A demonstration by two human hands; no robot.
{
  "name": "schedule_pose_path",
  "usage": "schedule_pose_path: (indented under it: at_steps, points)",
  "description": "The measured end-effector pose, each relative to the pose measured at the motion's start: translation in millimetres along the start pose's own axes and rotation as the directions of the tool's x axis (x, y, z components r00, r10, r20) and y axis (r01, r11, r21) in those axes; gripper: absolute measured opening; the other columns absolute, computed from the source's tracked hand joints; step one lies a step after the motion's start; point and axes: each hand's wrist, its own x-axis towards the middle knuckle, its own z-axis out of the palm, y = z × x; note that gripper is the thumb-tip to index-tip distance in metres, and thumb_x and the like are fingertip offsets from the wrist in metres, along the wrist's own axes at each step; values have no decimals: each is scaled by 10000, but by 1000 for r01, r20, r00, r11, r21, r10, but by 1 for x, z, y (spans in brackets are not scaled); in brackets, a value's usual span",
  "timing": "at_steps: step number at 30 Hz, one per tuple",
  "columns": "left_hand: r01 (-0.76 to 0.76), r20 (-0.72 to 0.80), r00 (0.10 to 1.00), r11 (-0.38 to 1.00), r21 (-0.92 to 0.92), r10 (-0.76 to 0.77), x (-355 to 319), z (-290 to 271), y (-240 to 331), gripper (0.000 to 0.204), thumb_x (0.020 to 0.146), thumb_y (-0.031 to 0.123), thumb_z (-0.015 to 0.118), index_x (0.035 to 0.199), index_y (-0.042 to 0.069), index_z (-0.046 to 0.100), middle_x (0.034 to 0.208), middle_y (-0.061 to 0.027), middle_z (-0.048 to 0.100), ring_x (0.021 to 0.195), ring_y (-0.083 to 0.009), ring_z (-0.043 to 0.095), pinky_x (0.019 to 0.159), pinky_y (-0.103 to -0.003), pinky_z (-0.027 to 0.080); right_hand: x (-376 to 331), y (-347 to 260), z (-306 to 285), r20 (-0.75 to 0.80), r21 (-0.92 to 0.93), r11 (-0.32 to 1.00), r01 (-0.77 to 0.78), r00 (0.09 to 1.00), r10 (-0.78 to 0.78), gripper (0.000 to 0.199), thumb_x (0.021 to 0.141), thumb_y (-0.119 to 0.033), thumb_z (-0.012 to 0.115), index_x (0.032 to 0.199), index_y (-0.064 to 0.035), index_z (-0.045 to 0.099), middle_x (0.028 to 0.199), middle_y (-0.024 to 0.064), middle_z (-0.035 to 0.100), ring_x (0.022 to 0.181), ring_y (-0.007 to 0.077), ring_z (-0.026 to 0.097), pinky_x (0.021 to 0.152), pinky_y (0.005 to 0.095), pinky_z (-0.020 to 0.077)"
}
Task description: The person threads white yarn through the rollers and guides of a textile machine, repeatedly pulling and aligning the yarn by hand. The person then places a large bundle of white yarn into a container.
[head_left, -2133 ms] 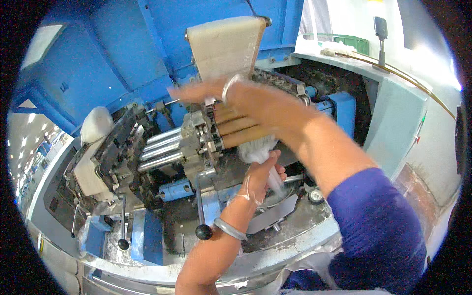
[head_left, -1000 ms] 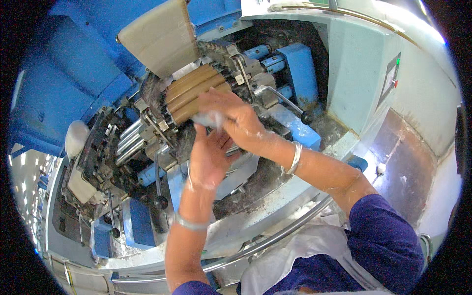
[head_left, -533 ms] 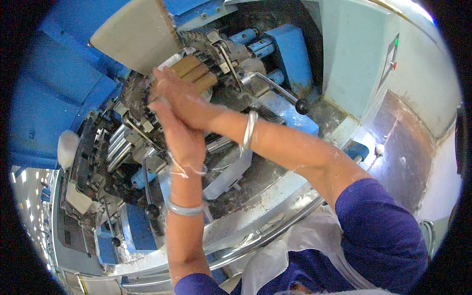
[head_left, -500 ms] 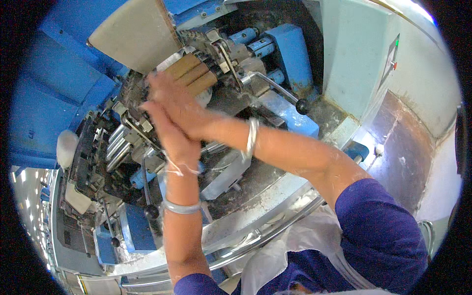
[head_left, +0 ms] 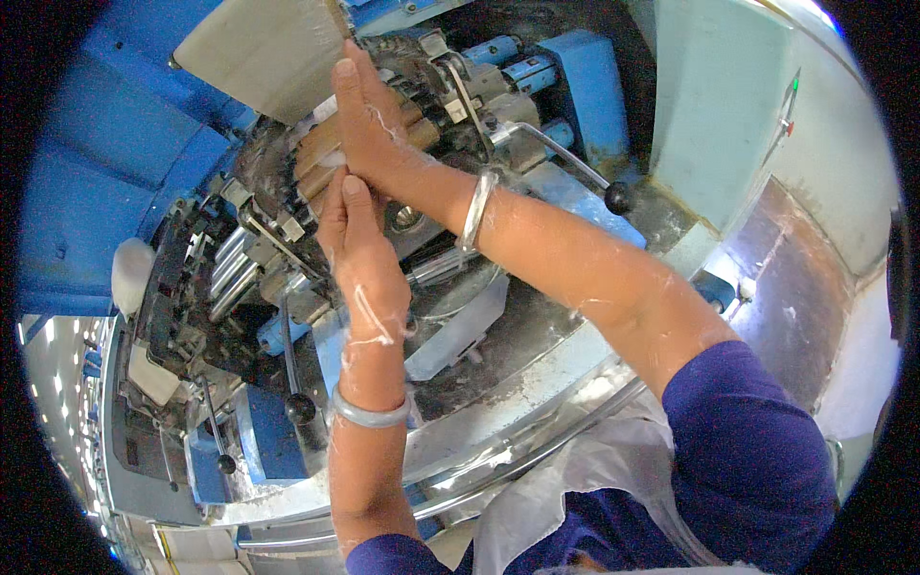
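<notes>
Both hands press flat, fingers together, on tan cylindrical rollers [head_left: 316,158] in a blue metal machine [head_left: 105,182]. The left hand [head_left: 353,240] sits just below the right hand [head_left: 369,125]; neither clamps anything.

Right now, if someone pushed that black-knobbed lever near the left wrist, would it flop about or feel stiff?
Probably stiff: the black-knobbed lever looks like a thin metal rod fixed into the machine, so it would likely swing on a pivot, not bend. Its round knob looks smooth, perhaps slippery given the white residue on the left hand.
</notes>
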Motion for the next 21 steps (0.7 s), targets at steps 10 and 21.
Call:
schedule_pose_path:
  at_steps: [10,21]
  points:
    - [-351,-50,902,795,494,429,27,-27,-5,157,884,141,690,883,-15,692,675,-1,602,618,-65,523,592,-205,425,-1,-19,-49,157,117,906,-406,908,387,579,985,-511,380,1111,12,593,1026,128,618,960,222,567,879,333,431]
    - [348,45,937,937,-25,-346,-16,-29,14,254,964,262,573,1000,25,655,848,-93,687,702,-152,648,617,-250,504,-40,-9,-78,661,-71,294,-953,176,730,485,921,-503,496,785,-74,675,677,11,611,571,114,514,511,260,369]
